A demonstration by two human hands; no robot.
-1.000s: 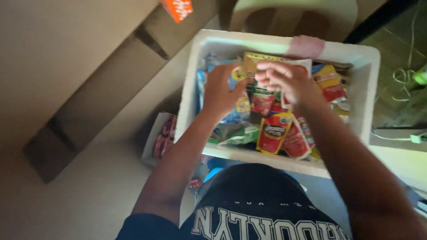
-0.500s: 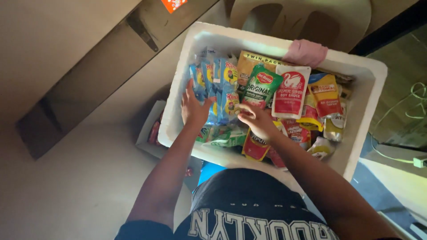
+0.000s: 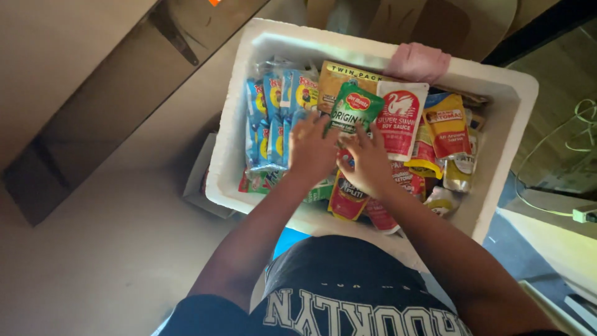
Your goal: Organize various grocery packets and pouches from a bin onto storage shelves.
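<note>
Both your hands have drawn together mid-box — left hand [image 3: 313, 149] flat on blue packets [image 3: 273, 118], right hand [image 3: 368, 163] fingering the green pouch [image 3: 354, 111]; whether it grips, I cannot tell — inside the white foam box [image 3: 231, 124].

This looks like a small shop or a home store corner. A white foam box [image 3: 242, 124] sits packed with many sealed sauce pouches [image 3: 398, 118] and rows of blue sachets [image 3: 267, 118], stock rather than household amounts. A plastic chair [image 3: 435, 25] stands behind it on a plain floor [image 3: 93, 261], with cables [image 3: 559, 180] nearby.
</note>
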